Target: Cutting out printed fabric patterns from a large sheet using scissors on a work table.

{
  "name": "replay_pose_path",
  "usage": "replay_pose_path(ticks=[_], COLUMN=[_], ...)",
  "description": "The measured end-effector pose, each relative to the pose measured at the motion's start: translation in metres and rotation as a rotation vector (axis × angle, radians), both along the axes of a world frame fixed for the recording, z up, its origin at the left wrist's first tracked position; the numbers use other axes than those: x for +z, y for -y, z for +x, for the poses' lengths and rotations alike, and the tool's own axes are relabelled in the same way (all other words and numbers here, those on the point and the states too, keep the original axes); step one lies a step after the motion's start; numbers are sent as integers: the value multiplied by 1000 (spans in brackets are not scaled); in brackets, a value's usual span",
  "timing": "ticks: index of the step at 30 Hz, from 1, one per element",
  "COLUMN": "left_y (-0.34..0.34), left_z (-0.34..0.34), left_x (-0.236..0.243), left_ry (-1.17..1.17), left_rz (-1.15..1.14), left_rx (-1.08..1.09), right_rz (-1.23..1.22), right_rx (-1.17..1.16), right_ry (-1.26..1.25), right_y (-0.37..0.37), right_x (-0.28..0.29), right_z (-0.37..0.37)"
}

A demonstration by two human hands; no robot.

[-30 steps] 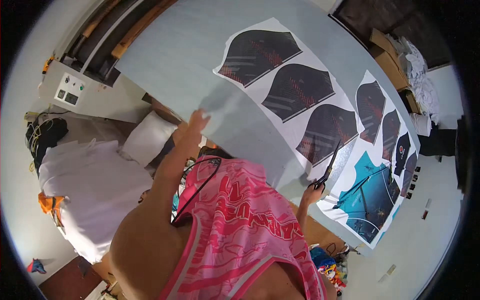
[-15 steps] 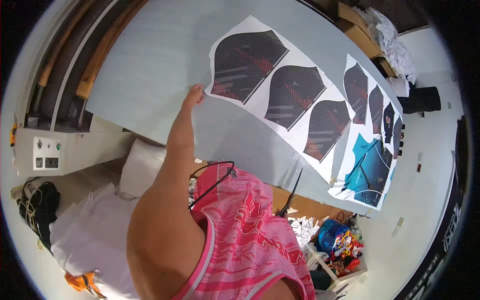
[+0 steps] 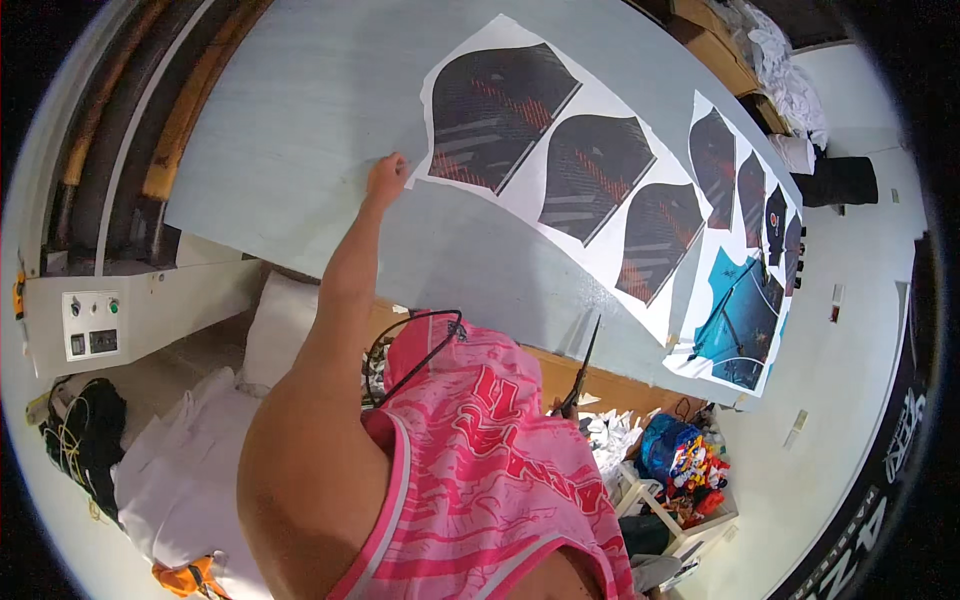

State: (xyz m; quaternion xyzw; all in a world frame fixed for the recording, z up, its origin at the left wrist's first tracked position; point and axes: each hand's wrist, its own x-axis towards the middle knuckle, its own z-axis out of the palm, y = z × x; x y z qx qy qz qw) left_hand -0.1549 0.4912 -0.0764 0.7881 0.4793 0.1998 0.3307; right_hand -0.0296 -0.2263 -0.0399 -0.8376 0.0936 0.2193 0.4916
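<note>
My left hand (image 3: pixel 389 180) reaches out over the table, fingers curled at the left corner of a white printed sheet (image 3: pixel 505 35). On that sheet are three large dark panels (image 3: pixel 495 115) with red hatching. Close to my body, a pair of dark scissors (image 3: pixel 587 365) points upward, its blades looking closed. My right hand (image 3: pixel 570 410) is around its handles, mostly hidden behind my pink sleeveless shirt. To the right lies a second printed sheet (image 3: pixel 690 368) with smaller dark panels and a teal panel (image 3: pixel 738 305).
The grey table (image 3: pixel 290 130) fills the middle. A cardboard box (image 3: pixel 712 45) with white cloth stands at the far right. Rollers (image 3: pixel 165 180) and a switch panel (image 3: pixel 90 325) are at the left. Colourful scraps (image 3: pixel 695 475) and white cloth (image 3: pixel 195 470) lie below the table.
The view has shifted slightly, so table and sheets sit higher in the picture. My left hand stays at the sheet's corner, its fingers more curled. The scissors remain upright near my body.
</note>
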Motion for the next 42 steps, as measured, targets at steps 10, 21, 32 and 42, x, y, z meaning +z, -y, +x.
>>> replay_pose_path(ticks=[10, 21, 32, 42], left_y=[90, 157, 182, 177], left_z=[-48, -172, -225, -224], left_x=[-11, -21, -13, 8], left_ry=[-511, -725, -703, -741], left_rz=[343, 347, 129, -215], left_rx=[-413, -266, -197, -315], right_rz=[-90, 169, 392, 360], right_rx=[0, 52, 124, 117], right_ry=[-84, -220, -490, -440], right_y=[-67, -93, -97, -55], right_x=[-3, 60, 23, 18], right_z=[-44, -81, -46, 52])
